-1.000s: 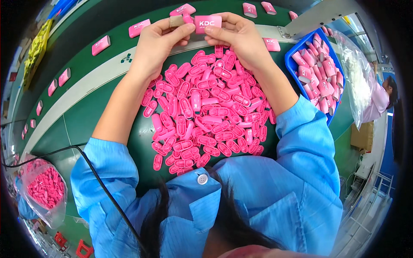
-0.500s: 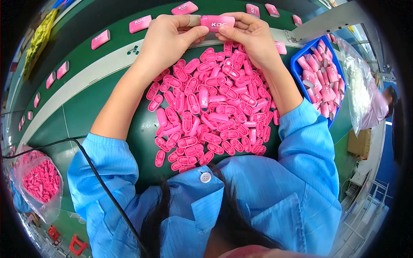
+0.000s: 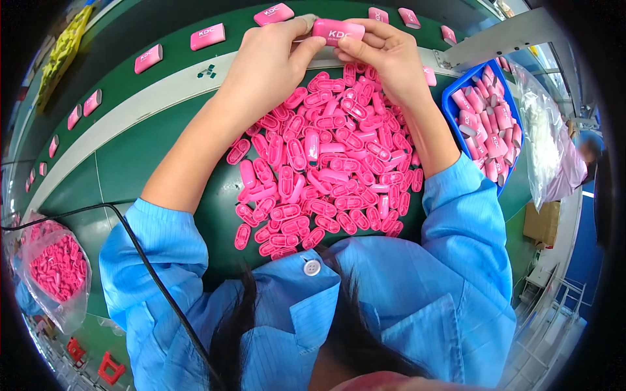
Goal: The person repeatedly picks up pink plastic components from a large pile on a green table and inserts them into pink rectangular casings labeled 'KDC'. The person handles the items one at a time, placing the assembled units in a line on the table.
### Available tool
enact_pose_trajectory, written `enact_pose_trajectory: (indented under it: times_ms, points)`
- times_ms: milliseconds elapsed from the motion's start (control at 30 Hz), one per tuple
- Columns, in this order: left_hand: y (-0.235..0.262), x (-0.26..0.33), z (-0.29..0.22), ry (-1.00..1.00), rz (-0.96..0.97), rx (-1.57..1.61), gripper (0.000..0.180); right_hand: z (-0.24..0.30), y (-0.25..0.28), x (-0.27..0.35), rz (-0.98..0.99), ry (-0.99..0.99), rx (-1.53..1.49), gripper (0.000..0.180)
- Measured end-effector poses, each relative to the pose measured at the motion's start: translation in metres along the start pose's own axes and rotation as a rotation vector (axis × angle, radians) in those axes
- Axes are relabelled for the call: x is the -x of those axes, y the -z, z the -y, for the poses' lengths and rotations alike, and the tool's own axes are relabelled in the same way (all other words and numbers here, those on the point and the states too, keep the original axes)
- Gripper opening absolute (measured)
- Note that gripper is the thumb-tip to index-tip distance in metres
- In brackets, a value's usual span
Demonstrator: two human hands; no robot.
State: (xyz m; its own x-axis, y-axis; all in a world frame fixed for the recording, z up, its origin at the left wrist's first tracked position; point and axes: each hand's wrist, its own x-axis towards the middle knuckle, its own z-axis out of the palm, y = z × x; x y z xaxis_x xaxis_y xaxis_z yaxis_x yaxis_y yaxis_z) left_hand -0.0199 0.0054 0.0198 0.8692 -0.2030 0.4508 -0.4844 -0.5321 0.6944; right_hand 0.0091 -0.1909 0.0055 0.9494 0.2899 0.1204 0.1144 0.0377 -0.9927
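Between my two hands, above the far edge of the pile, is a flat pink casing with rounded sides and white print (image 3: 338, 31). My right hand (image 3: 391, 62) pinches its right end between thumb and fingers. At the other end, the closed fingers of my left hand (image 3: 270, 62) press against it, a pale cover on one fingertip. Those fingers hide that end of the casing. Under my wrists lies a big heap of small pink oval end caps (image 3: 336, 176), many showing their hollow side, on a green work surface (image 3: 124, 173).
Similar pink casings (image 3: 207, 37) lie spaced along a green belt (image 3: 169, 32) behind a pale rail (image 3: 140, 107). A blue tray (image 3: 450, 107) full of casings stands right, near a metal bracket (image 3: 495, 39). A clear bag of pink caps (image 3: 60, 267) and a black cable (image 3: 140, 254) are left.
Both hands have moved slightly right with the casing. My left fingers have shifted at its left end, where a brighter pink cap showed before. The casings on the belt appear slightly further left.
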Motion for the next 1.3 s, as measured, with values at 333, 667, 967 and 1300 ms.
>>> enact_pose_trajectory:
  times_ms: [333, 667, 967, 1300]
  points:
    - [-0.004, -0.001, 0.007, 0.18, 0.026, 0.343, 0.027, 0.002, -0.001, 0.002, 0.003, 0.006, -0.001, 0.034]
    - [-0.007, 0.005, -0.001, 0.051, 0.047, 0.107, 0.022, 0.005, -0.003, 0.003, 0.026, 0.096, 0.097, 0.034]
    - [0.002, -0.003, -0.002, -0.11, -0.039, -0.327, 0.031, 0.01, -0.012, -0.034, 0.063, -0.011, 0.259, 0.022]
    - [0.032, 0.024, -0.009, -0.073, 0.456, -0.295, 0.02, -0.009, 0.026, -0.083, -0.246, 0.34, 1.224, 0.033]
